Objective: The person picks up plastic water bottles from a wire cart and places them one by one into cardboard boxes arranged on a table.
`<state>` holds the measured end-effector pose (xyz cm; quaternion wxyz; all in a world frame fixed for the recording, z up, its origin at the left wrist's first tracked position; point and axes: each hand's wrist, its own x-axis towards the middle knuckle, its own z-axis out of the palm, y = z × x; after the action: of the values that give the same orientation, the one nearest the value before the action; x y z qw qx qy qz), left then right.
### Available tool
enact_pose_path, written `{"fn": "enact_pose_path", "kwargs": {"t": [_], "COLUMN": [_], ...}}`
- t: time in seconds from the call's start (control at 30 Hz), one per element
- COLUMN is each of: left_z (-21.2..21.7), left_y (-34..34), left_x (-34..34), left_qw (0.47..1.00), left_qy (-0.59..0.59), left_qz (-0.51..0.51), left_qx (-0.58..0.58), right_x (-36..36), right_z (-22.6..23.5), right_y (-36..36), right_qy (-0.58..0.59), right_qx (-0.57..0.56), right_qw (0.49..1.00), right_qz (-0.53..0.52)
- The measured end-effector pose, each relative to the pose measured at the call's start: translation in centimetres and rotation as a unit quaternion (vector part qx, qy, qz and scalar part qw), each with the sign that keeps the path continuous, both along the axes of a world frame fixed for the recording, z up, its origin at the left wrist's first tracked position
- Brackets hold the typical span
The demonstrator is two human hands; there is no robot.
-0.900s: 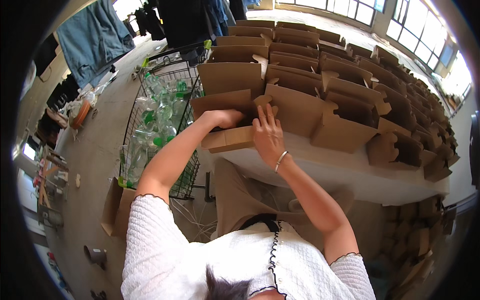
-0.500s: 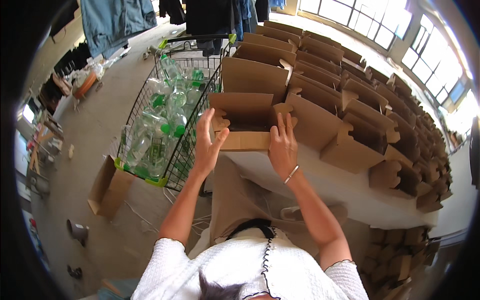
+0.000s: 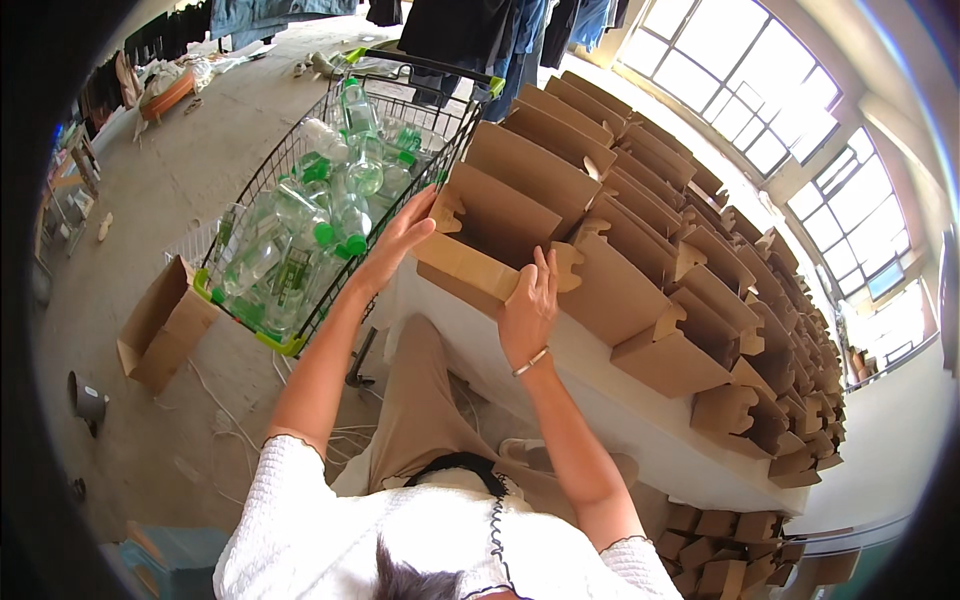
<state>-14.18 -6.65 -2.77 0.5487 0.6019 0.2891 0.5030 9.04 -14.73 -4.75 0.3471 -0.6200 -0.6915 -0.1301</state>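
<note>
An open brown cardboard box (image 3: 495, 240) is lifted at the near end of a white table (image 3: 640, 400). My left hand (image 3: 400, 240) grips its left side and flap. On the box's front right edge rests my right hand (image 3: 528, 305), fingers pressed against the cardboard, a bracelet on the wrist. Behind it stand several more open cardboard boxes (image 3: 640, 290) in rows across the table.
A wire shopping cart (image 3: 330, 215) full of clear plastic bottles with green caps stands left of the table. A loose cardboard box (image 3: 160, 325) lies on the concrete floor by the cart. Folded boxes (image 3: 730, 555) are stacked under the table. Clothes hang at the back.
The view has swung, so the cart and table sit more to the centre. Both hands still hold the same box, which has come slightly off the row toward me.
</note>
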Motion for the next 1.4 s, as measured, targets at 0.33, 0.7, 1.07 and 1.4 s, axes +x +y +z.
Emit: {"fn": "enact_pose_path", "kwargs": {"t": [0.33,0.7,1.07,1.4], "left_z": [-1.2,-1.9,-4.0,-5.3], "left_y": [3.5,3.1,1.8,0.2], "left_x": [0.7,0.9,1.9,1.8], "left_qw": [0.994,0.991,0.993,0.995], "left_qy": [-0.006,0.004,0.008,0.020], "left_qz": [-0.035,0.006,0.037,0.015], "left_qx": [-0.107,-0.137,-0.113,-0.100], "right_x": [2.1,3.5,2.9,4.1], "right_z": [1.3,0.6,2.1,2.5], "right_y": [-6.2,-0.1,2.0,3.2], "right_qy": [0.371,0.067,0.111,0.203], "right_qx": [0.100,0.019,0.031,-0.062], "right_qw": [0.920,0.986,0.992,0.960], "right_qz": [0.076,0.154,0.058,0.185]}}
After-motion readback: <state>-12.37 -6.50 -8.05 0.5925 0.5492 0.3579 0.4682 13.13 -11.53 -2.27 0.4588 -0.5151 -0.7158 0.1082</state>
